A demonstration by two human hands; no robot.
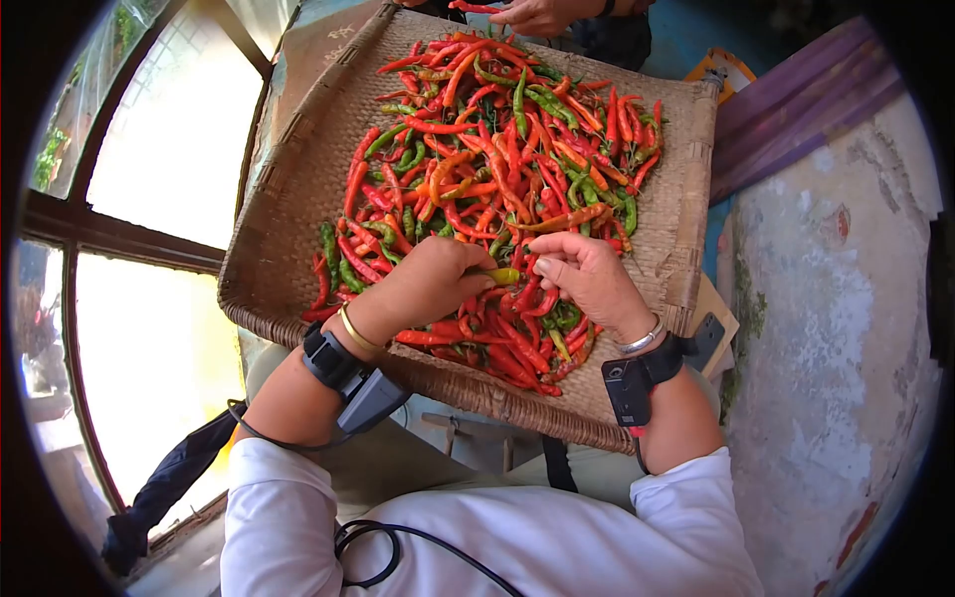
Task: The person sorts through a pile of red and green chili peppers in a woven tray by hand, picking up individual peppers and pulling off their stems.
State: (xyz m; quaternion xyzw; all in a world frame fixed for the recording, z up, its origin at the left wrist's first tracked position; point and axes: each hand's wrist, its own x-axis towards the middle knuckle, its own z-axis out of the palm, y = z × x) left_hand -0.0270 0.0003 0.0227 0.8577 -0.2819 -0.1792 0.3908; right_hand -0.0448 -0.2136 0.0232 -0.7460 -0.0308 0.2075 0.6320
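My left hand (428,284) is closed around a yellow-green chili pepper (506,276), with one end sticking out towards the right. Close beside that end, my right hand (589,279) has its thumb and forefinger pinched together; whatever lies between them is too small to make out. Both hands are above a heap of chili peppers (497,179), mostly red with some green and orange. The heap lies in a wide woven basket tray (676,179), whose near rim is just in front of my body.
Across the tray, another person's hand (542,14) holds a red chili (474,7). A window (159,129) stands on the left. At right are a phone (707,336) near the tray's edge, a purple plank-like thing (806,99) and a worn pale surface (826,289).
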